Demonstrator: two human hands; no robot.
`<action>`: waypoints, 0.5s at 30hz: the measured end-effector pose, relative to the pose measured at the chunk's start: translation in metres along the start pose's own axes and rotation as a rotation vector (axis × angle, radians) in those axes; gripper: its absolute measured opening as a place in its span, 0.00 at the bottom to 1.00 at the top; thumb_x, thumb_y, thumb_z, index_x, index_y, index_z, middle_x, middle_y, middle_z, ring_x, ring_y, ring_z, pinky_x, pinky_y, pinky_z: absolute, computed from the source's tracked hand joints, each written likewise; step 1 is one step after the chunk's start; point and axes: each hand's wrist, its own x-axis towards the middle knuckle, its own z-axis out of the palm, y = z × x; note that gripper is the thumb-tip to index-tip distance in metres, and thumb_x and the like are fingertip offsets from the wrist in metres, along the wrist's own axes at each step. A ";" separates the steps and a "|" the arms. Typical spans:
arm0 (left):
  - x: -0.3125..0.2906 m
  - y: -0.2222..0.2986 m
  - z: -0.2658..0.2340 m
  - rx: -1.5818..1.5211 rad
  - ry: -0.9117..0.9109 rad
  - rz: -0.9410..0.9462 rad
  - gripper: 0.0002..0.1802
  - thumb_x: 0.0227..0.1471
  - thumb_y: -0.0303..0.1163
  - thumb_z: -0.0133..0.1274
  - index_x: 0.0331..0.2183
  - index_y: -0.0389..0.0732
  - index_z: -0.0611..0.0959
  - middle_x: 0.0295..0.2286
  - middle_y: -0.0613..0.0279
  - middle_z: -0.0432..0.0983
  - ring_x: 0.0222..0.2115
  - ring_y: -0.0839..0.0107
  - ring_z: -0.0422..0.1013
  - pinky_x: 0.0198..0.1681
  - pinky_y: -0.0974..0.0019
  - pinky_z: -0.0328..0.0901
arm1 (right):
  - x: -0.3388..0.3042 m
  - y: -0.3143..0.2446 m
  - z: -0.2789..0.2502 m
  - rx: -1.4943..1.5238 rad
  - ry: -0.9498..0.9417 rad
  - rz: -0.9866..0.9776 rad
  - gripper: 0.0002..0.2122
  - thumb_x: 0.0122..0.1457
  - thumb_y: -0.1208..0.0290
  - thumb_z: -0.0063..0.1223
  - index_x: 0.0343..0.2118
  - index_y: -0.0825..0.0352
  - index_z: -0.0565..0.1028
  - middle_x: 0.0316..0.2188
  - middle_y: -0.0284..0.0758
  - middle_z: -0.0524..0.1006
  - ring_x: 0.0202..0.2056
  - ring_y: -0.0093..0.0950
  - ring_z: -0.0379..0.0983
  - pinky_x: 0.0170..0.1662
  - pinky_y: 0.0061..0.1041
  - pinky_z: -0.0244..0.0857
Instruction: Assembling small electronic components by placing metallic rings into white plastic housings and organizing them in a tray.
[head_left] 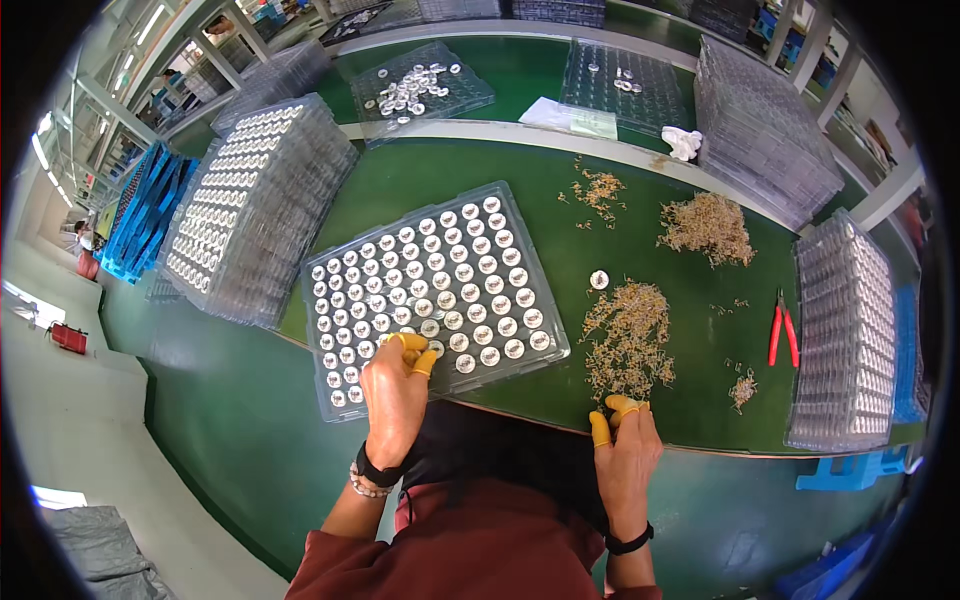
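A clear plastic tray (556, 338) lies tilted on the green table, with rows of round white discs (489, 284) in its pockets. Over its near edge reaches my left hand (396, 392), yellow covers on its fingertips. Thumb and finger are closed at a disc (437, 349) in one of the near rows. My right hand (628, 455), also with yellow fingertip covers, is at the table's front edge, by the near end of a pile of tiny wire-legged parts (628, 335). Its fingers are bent together; anything between them is too small to make out.
A single disc (599, 279) lies above the pile. Further piles (706, 229) sit behind, with red-handled pliers (783, 330) to the right. Tray stacks stand left (255, 205) and right (845, 335). At the back, a tray (455, 95) bears loose discs beside white paper (568, 117).
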 end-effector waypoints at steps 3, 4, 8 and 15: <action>0.001 -0.003 -0.001 0.109 0.010 0.055 0.09 0.42 0.21 0.58 0.31 0.32 0.80 0.25 0.48 0.78 0.23 0.55 0.75 0.29 0.58 0.68 | 0.003 -0.002 -0.002 -0.152 -0.016 -0.031 0.10 0.50 0.70 0.61 0.31 0.68 0.72 0.28 0.40 0.71 0.29 0.40 0.70 0.30 0.37 0.65; 0.001 -0.003 0.000 0.158 -0.008 0.091 0.10 0.41 0.21 0.59 0.31 0.33 0.80 0.25 0.48 0.77 0.23 0.54 0.74 0.28 0.58 0.67 | 0.003 0.000 -0.002 -0.150 -0.011 -0.044 0.09 0.50 0.71 0.61 0.30 0.68 0.72 0.28 0.39 0.71 0.29 0.40 0.70 0.30 0.37 0.65; 0.007 -0.012 0.006 0.218 0.003 0.199 0.10 0.41 0.23 0.61 0.31 0.36 0.80 0.23 0.50 0.77 0.22 0.54 0.74 0.26 0.59 0.66 | 0.003 0.006 0.001 -0.093 0.030 -0.072 0.07 0.50 0.73 0.60 0.28 0.67 0.73 0.27 0.39 0.71 0.28 0.39 0.71 0.29 0.36 0.65; 0.010 -0.003 -0.003 0.197 0.008 0.123 0.09 0.41 0.21 0.61 0.30 0.34 0.79 0.23 0.52 0.79 0.22 0.63 0.76 0.26 0.65 0.67 | -0.001 0.021 -0.018 0.133 0.090 0.038 0.06 0.48 0.80 0.59 0.29 0.68 0.73 0.26 0.40 0.73 0.26 0.38 0.71 0.29 0.34 0.66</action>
